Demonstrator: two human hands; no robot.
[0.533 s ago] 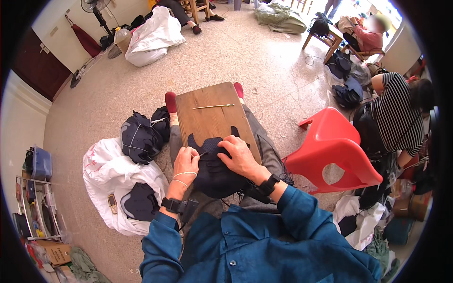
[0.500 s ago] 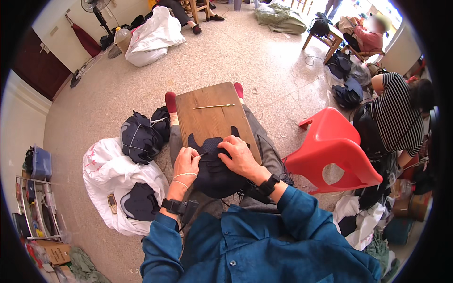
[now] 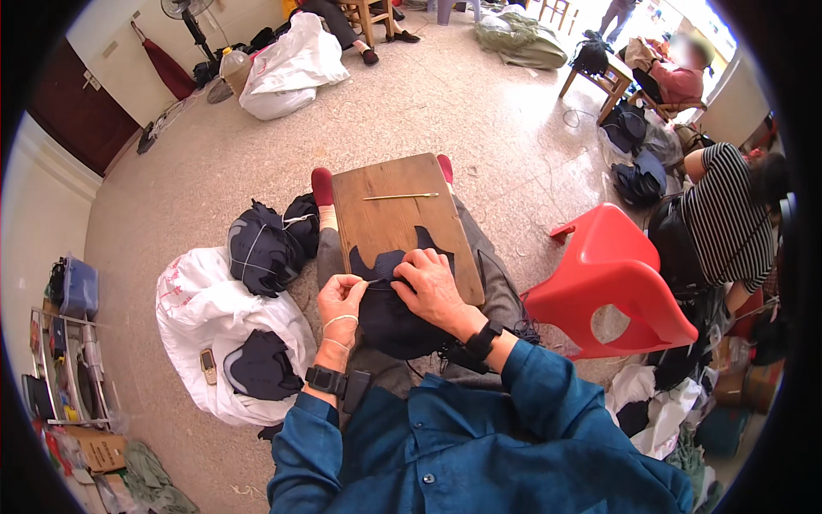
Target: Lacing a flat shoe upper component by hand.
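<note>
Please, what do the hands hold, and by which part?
Left hand pinches a thin dark strand by its left end; right hand touches navy fabric piece, grip unclear.

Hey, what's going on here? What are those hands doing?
Someone in a blue shirt is handling dark fabric at a wooden board. Their left hand pinches something thin and dark, too small to make out clearly. The fingers of their right hand are on the fabric. A long, thin gold-coloured tool lies loose on the board, beyond both hands.
</note>
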